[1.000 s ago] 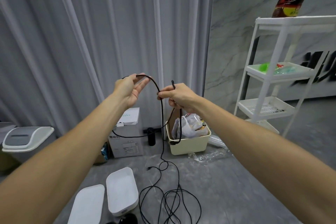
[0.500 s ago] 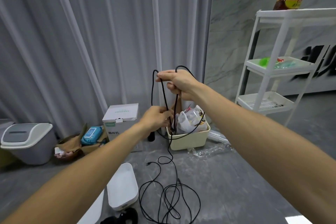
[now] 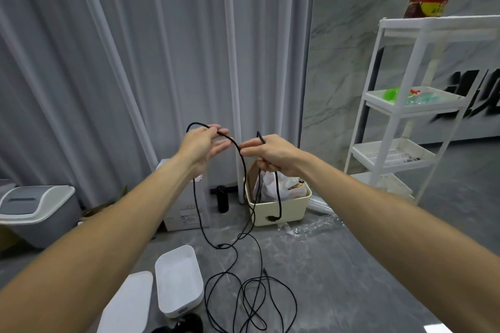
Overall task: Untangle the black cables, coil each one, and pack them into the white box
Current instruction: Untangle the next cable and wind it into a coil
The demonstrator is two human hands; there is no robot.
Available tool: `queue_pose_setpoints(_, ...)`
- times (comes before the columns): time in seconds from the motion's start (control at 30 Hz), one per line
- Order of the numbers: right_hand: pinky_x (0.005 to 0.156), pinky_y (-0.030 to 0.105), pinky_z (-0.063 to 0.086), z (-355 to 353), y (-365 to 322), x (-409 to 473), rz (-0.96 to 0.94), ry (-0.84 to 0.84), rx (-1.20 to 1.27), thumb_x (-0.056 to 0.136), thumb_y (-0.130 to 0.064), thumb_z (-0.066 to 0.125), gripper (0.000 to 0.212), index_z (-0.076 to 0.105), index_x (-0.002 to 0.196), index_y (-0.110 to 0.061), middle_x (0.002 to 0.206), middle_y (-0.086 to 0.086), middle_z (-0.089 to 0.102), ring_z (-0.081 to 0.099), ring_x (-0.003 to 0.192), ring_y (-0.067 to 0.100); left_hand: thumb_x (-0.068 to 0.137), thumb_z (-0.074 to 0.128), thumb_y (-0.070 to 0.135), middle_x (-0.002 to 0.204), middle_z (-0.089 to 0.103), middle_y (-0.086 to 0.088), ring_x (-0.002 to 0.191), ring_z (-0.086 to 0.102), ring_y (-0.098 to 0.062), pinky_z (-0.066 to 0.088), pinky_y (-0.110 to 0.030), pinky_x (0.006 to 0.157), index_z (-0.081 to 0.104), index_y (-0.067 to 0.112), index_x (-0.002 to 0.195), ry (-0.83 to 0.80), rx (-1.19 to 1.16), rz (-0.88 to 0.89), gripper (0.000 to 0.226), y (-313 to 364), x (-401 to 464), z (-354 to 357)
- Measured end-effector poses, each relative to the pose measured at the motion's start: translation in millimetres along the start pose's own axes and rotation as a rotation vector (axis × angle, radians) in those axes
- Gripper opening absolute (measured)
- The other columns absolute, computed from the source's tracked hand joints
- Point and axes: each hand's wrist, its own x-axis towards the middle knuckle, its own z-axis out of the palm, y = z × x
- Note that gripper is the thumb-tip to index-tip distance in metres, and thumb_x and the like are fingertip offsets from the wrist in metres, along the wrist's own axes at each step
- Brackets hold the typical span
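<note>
Head view: Your left hand (image 3: 201,149) is raised at chest height, its thumb and fingers pinching the black cable (image 3: 242,162) at the top of an arch. Your right hand (image 3: 273,154) is just to the right, fingers curled round the same cable, with a short end sticking up above the fist and a strand hanging down in front of the cream bin (image 3: 278,208). From both hands the cable drops to the floor (image 3: 338,265) and ends in loose tangled loops near you. The white box (image 3: 178,281) lies open on the floor left of those loops, its lid (image 3: 127,303) beside it on the left.
</note>
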Motion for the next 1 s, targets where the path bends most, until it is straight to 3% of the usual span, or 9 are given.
queue_pose_setpoints(0.23,0.036,0.016,0.029,13,13,6,0.012,-0.012,-0.026,0.095,-0.01,0.064,0.021,0.067,0.114,-0.001,0.043,-0.014,0.056,0.04,0.036,0.003,0.101,0.045,-0.003,0.083,0.071,-0.016,0.066,0.074,-0.023,0.059,-0.025,0.059,0.052,-0.008,0.111,0.084,-0.401,-0.013,0.012,25,17,-11)
queue_pose_setpoints(0.33,0.038,0.017,0.03,18,12,11,-0.031,0.006,-0.005,0.096,-0.014,0.063,0.016,0.069,0.107,-0.004,0.075,0.003,0.072,0.042,0.04,0.006,0.1,0.049,0.001,0.091,0.071,-0.018,0.072,0.075,-0.026,0.06,-0.026,0.063,0.056,-0.007,0.107,0.108,-0.429,-0.022,0.013,21,16,-17)
queue_pose_setpoints(0.4,0.036,0.018,0.029,20,10,16,-0.056,0.047,0.033,0.097,-0.015,0.062,0.016,0.069,0.105,-0.004,0.092,0.014,0.073,0.042,0.038,0.005,0.101,0.05,0.007,0.109,0.068,-0.015,0.088,0.073,-0.028,0.061,-0.028,0.072,0.058,-0.003,0.105,0.094,-0.311,-0.049,0.013,14,10,-20)
queue_pose_setpoints(0.5,0.035,0.017,0.026,20,1,22,-0.091,0.079,0.11,0.098,-0.014,0.059,0.016,0.066,0.104,0.0,0.065,-0.005,0.067,0.039,0.035,0.005,0.099,0.04,-0.004,0.129,0.059,-0.008,0.113,0.063,-0.028,0.054,-0.032,0.09,0.05,0.005,0.134,-0.037,0.066,-0.105,0.037,-4,-4,-18)
queue_pose_setpoints(0.57,0.037,0.018,0.026,20,-7,25,-0.1,0.067,0.141,0.099,-0.014,0.058,0.014,0.066,0.101,-0.002,0.068,-0.005,0.066,0.039,0.038,0.006,0.093,0.039,-0.013,0.129,0.058,-0.007,0.117,0.06,-0.025,0.051,-0.032,0.094,0.049,0.007,0.138,-0.132,0.322,-0.123,0.05,-16,-15,-14)
queue_pose_setpoints(0.67,0.042,0.02,0.024,21,-16,28,-0.095,0.049,0.146,0.099,-0.014,0.057,0.014,0.067,0.094,-0.005,0.076,-0.002,0.066,0.038,0.043,0.007,0.094,0.052,-0.003,0.108,0.062,-0.007,0.101,0.062,-0.018,0.052,-0.022,0.08,0.06,0.013,0.114,-0.275,0.551,-0.149,0.027,-36,-28,-6)
queue_pose_setpoints(0.77,0.041,0.018,0.024,21,-20,27,-0.093,0.051,0.183,0.099,-0.014,0.057,0.013,0.065,0.09,-0.008,0.081,-0.001,0.068,0.037,0.043,0.007,0.101,0.054,0.014,0.1,0.062,-0.007,0.092,0.063,-0.019,0.054,-0.023,0.081,0.062,0.015,0.102,-0.288,0.579,-0.13,0.008,-54,-30,1)
queue_pose_setpoints(0.9,0.039,0.018,0.025,15,-13,29,-0.082,0.109,0.173,0.096,-0.016,0.06,0.012,0.066,0.095,-0.006,0.096,0.002,0.07,0.038,0.041,0.007,0.104,0.047,0.013,0.1,0.066,-0.01,0.085,0.065,-0.021,0.057,-0.022,0.075,0.063,0.009,0.1,-0.149,0.515,-0.031,0.018,-59,-18,6)
queue_pose_setpoints(1.0,0.036,0.017,0.028,8,-5,25,-0.053,0.122,0.124,0.096,-0.02,0.063,0.022,0.069,0.108,-0.002,0.087,-0.001,0.069,0.041,0.04,0.005,0.104,0.046,0.012,0.102,0.066,-0.013,0.082,0.067,-0.019,0.059,-0.02,0.073,0.064,0.004,0.11,-0.109,0.474,0.013,0.021,-53,-9,6)
